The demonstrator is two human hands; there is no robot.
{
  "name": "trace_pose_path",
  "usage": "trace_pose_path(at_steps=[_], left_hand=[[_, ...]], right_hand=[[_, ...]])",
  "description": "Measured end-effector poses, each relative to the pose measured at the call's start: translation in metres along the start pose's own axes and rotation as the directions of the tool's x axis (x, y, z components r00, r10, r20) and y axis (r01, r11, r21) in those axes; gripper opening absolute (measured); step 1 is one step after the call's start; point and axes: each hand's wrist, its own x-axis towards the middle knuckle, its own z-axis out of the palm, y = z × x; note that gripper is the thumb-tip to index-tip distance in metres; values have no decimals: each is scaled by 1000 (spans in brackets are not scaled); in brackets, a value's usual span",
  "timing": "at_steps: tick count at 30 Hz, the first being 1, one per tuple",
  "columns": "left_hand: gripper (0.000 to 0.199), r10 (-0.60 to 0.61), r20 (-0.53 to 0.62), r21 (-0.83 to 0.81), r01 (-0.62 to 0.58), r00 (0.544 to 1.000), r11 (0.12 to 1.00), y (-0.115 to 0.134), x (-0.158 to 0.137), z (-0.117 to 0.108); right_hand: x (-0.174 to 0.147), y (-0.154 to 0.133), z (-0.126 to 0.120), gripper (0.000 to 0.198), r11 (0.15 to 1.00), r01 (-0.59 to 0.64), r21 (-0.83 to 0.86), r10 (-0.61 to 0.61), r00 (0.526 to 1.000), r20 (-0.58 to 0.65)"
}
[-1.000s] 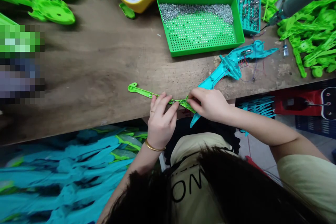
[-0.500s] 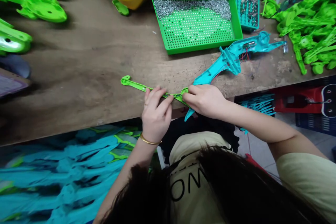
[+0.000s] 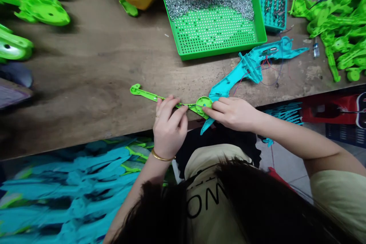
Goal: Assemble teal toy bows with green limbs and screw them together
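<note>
A long, thin green plastic arm (image 3: pixel 145 93) with a round disc-shaped end (image 3: pixel 203 103) lies near the table's front edge. My left hand (image 3: pixel 169 124) bends its fingers over the arm's middle, pressing it. At the round end, my right hand (image 3: pixel 233 113) has thumb and fingers closed on the rim; whether they also pinch something small is hidden. Beneath that end runs a blue plastic shell half (image 3: pixel 225 84), its tip poking past the table edge. Thin red and dark wires and a small metal part sit in the shell's far portion.
Behind stands a green perforated tray (image 3: pixel 183 54) holding many silver screws. Beside it is a teal box (image 3: pixel 276 26) of small metal parts. Green plastic pieces (image 3: pixel 343 26) pile up at right, more at left. Blue shells (image 3: pixel 85 183) lie below the table edge.
My right hand has shifted slightly right and down, uncovering the green round end. The left hand stays on the arm. The view has moved a little.
</note>
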Motion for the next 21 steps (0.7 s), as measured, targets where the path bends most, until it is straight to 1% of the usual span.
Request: trace_pose_path(at_steps=[3,6,8,10,13,14,17,18,21], left_hand=[[20,-11,10,-6,11,1000,1000,1,1,-1],[19,-21,23,-14,22,1000,1000,0,3,-3],[18,-24,37,-20,25,999,999,-2,5,-5],[17,-29,47,-38,31,998,999,-3,7,-7],[19,-51,27,-76,53,998,996,6,9,-5],[24,-47,26,-86,49,999,995,12,9,-2],[52,-13,56,-64,17,998,998,34,9,12],[57,-10,64,-44,13,998,999,40,9,17],[58,-29,77,-12,30,997,999,47,9,29]], right_hand=[[-5,3,3,31,1000,-2,-9,1,997,-74],[-4,3,5,29,997,-71,-4,70,992,-109],[0,3,5,29,991,-126,33,128,990,-66],[4,5,2,31,983,-165,83,163,986,21],[9,9,-2,31,971,-187,148,167,977,135],[10,10,-3,30,969,-185,165,161,975,152],[10,13,-4,31,962,-184,203,152,975,162],[10,13,-5,30,960,-185,210,151,974,166],[8,16,-6,27,954,-183,237,139,972,189]])
